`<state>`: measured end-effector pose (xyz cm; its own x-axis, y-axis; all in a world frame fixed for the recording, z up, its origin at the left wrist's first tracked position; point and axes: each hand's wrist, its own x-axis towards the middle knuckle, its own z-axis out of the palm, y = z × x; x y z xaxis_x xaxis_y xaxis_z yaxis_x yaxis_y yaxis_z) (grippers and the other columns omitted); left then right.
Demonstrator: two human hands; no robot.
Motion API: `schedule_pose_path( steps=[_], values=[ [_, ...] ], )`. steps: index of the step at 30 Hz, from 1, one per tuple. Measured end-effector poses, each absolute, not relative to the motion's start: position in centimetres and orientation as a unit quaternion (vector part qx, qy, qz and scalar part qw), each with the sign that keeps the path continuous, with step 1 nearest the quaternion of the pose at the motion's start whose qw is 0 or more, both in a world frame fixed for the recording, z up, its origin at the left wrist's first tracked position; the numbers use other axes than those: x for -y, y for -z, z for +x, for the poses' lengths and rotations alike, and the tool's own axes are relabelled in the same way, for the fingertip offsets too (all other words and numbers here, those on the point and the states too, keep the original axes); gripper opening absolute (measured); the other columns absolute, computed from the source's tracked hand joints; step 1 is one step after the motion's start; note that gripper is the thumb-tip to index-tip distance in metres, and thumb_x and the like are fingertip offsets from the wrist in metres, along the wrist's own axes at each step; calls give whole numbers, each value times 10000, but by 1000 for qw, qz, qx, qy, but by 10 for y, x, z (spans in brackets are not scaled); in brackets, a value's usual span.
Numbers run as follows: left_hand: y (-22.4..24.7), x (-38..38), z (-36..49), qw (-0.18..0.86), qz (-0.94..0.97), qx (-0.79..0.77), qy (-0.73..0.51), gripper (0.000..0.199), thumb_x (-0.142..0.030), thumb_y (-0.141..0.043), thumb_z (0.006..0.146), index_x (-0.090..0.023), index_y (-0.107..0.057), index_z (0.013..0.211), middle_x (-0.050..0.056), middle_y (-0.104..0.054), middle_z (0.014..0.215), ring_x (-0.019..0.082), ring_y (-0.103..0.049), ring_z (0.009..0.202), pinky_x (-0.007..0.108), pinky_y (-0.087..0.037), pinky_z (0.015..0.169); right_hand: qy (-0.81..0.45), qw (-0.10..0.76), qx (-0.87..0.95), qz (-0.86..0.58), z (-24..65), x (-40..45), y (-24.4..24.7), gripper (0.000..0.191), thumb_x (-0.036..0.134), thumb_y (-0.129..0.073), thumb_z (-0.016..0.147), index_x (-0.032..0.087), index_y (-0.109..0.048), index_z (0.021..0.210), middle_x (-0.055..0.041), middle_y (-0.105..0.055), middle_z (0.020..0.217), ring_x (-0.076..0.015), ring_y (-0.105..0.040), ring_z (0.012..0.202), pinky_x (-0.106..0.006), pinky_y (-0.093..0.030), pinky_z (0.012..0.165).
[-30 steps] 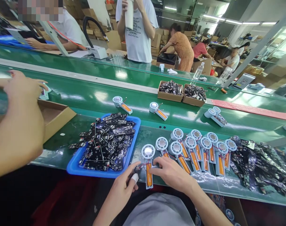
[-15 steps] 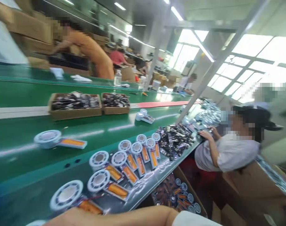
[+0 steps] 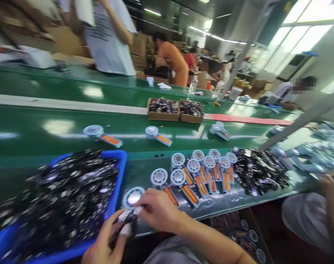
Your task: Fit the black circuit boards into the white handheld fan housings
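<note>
My left hand (image 3: 108,238), with white covers on its fingertips, closes on a small black part (image 3: 131,222) at the table's near edge. Beside it my right hand (image 3: 160,211) is bent in a pinch; what its fingertips hold is hidden. A light-blue round-headed housing (image 3: 133,196), like a handheld fan body, lies just behind both hands, partly covered by them. To the right stand several similar housings (image 3: 178,177) in rows, with orange strips in their handles. On the left a blue tray (image 3: 122,172) is heaped with black shiny parts (image 3: 73,198).
Three more housings (image 3: 163,139) lie on the green belt (image 3: 59,126). Beyond them sit two cardboard boxes (image 3: 164,116) of dark parts. A pile of dark parts (image 3: 257,172) lies to the right, near a co-worker's hand (image 3: 332,183). Below is a carton (image 3: 262,234) of housings.
My view has swung left and down, bringing the blue tray and both hands into sight. Earlier only one forearm and part of a hand showed at the bottom.
</note>
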<state>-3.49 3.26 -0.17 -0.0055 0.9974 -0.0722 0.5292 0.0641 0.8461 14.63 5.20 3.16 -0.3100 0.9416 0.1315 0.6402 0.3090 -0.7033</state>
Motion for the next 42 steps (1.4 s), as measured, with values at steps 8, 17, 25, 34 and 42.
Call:
schedule_pose_path(
  steps=[8,17,25,34,42],
  values=[
    [-13,-17,-22,457,505,-630,-373,391,-470,-554,769,-191,-706,997,90,-820,953,275,-796,809,338,-661,692,-324,268,767,-484,154,-53,-42,228,47,-634,862,194,-775,966,-32,-664,898,-143,-611,759,-224,-423,671],
    [-2,-7,-29,177,708,-585,-354,297,-283,-479,961,-207,-715,1126,54,-818,1010,242,-798,833,272,-632,712,-211,152,835,-486,149,-52,-57,180,72,-598,920,181,-727,981,-43,-673,945,-167,-626,818,-249,-422,685],
    [-18,-1,-11,-9,759,-553,-344,406,-230,-302,1041,-75,-674,1099,160,-812,935,249,-799,758,266,-620,608,-42,113,870,-478,137,-40,-49,123,64,-623,893,178,-656,861,-46,-667,884,-190,-580,737,-301,-397,621],
    [-16,-7,-13,43,753,-550,-359,422,-213,-343,1003,-60,-729,1078,163,-810,956,256,-799,796,280,-638,670,-133,149,850,-488,140,-43,-44,151,52,-598,909,168,-694,914,-57,-676,917,-188,-628,784,-267,-441,657],
    [-22,-23,-36,356,655,-538,-394,344,-320,-496,916,-200,-789,1050,90,-808,1042,217,-781,799,235,-623,571,-341,270,798,-418,154,-62,-45,274,6,-598,892,185,-752,1032,-26,-674,867,-155,-614,786,-229,-448,707]
  ],
)
